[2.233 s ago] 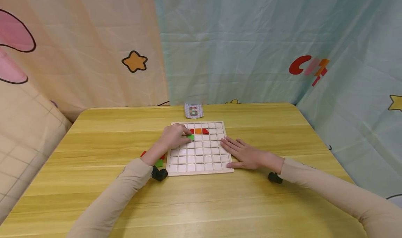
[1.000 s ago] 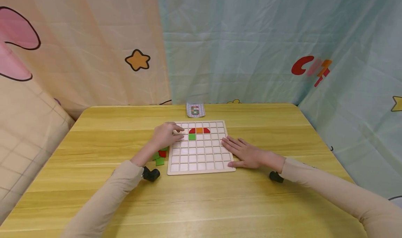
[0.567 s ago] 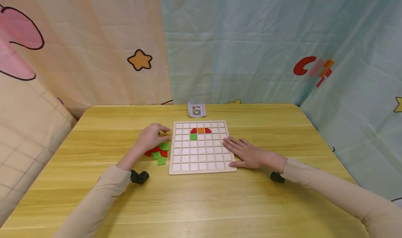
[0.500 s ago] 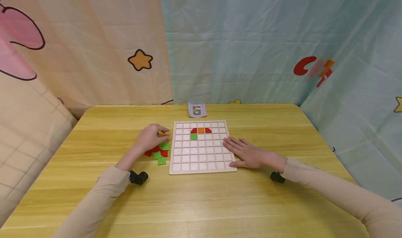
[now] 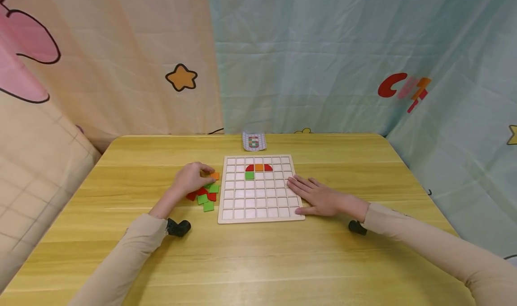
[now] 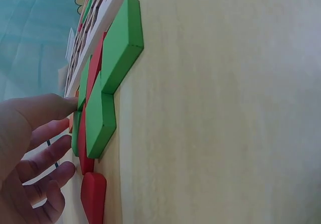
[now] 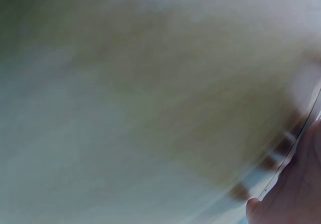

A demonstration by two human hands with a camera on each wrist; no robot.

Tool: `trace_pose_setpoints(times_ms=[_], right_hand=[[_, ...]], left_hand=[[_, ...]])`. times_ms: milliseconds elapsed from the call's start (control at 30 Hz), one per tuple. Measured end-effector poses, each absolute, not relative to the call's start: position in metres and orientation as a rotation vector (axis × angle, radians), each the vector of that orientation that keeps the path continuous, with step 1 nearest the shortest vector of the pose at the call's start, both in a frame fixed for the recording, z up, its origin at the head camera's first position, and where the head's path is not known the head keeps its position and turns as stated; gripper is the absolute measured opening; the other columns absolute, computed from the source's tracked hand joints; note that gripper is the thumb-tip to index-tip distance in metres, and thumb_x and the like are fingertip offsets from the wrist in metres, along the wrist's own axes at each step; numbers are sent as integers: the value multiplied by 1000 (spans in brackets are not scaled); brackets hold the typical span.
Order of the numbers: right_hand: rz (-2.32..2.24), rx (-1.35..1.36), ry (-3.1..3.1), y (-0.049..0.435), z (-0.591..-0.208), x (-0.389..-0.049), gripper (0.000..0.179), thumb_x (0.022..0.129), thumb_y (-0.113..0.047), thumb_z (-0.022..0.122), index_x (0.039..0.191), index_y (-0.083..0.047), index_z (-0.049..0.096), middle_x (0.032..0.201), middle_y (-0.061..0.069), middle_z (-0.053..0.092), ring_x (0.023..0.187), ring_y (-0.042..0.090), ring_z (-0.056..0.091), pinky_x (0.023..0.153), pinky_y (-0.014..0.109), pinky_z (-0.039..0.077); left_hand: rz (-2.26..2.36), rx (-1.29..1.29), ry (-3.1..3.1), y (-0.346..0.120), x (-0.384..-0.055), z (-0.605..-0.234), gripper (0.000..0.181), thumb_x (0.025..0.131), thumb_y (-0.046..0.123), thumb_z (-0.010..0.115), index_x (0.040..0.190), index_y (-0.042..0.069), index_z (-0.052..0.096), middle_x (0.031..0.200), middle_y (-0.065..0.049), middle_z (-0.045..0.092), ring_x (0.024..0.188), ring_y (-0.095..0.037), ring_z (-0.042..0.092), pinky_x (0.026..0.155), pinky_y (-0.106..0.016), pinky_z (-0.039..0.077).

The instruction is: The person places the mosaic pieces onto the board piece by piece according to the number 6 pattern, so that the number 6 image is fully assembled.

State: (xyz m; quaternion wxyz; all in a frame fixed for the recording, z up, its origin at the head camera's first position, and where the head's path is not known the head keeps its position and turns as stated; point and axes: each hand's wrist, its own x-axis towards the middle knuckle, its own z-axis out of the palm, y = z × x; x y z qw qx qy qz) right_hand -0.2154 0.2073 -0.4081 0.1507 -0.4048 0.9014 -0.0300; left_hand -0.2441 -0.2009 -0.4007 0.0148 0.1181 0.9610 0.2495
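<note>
1. The grid board (image 5: 261, 203) lies flat on the desk (image 5: 250, 261), a little nearer the person than the printed card (image 5: 254, 142), which rests at the desk's far edge.
2. Done: 4 cells are filled. In the 2nd row from the far side, the left red tile (image 5: 250, 168), the set orange tile (image 5: 259, 167) and the right red tile (image 5: 268, 168) run side by side. The set green tile (image 5: 249, 175) fills the cell directly below the left red tile.
3. Left to do: the card's coloured figure resembles a 6 and seems to cover many more than 4 squares, though they are too small to count. I judge the work to be at an early stage, with only the figure's top begun.
4. Supply: loose green tiles (image 5: 208, 206) and loose red tiles (image 5: 212, 197), at least 3 of each, lie in an overlapping heap just beside the board's left edge.
5. The left hand (image 5: 191, 179) is at the heap's far end, thumb and forefinger seemingly pinching the loose orange tile (image 5: 216, 176); its other fingers are bent and apart.
6. The right hand (image 5: 317, 199) rests flat over the board's right edge, fingers straight and slightly spread, thumb well out, holding nothing.
</note>
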Motion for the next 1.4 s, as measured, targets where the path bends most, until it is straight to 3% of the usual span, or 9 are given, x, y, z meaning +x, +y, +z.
trace_pose_setpoints(times_ms=[533, 1000, 1400], right_hand=[[-86, -1162, 2591, 207, -412, -216, 83, 96, -60, 37, 156, -14, 2, 164, 3, -3, 151, 24, -3, 118, 54, 9], [-103, -1167, 2586, 207, -409, -216, 82, 97, -57, 40, 155, -12, 3, 163, 5, -1, 151, 26, -1, 118, 55, 9], [-127, -1194, 2604, 209, -415, -218, 82, 97, -58, 39, 156, -11, 5, 163, 7, 2, 151, 28, 2, 117, 57, 12]], left_hand=[[713, 393, 3020, -201, -246, -400, 33, 80, 30, 77, 105, 8, 75, 101, -9, 73, 76, -17, 57, 60, -27, 40], [697, 471, 3108, -196, -243, -396, 34, 81, 34, 76, 104, 10, 75, 102, -7, 74, 83, -20, 66, 65, -33, 49], [712, 507, 3069, -170, -241, -393, 36, 80, 37, 75, 106, 12, 75, 103, -4, 73, 82, -16, 63, 67, -31, 47]])
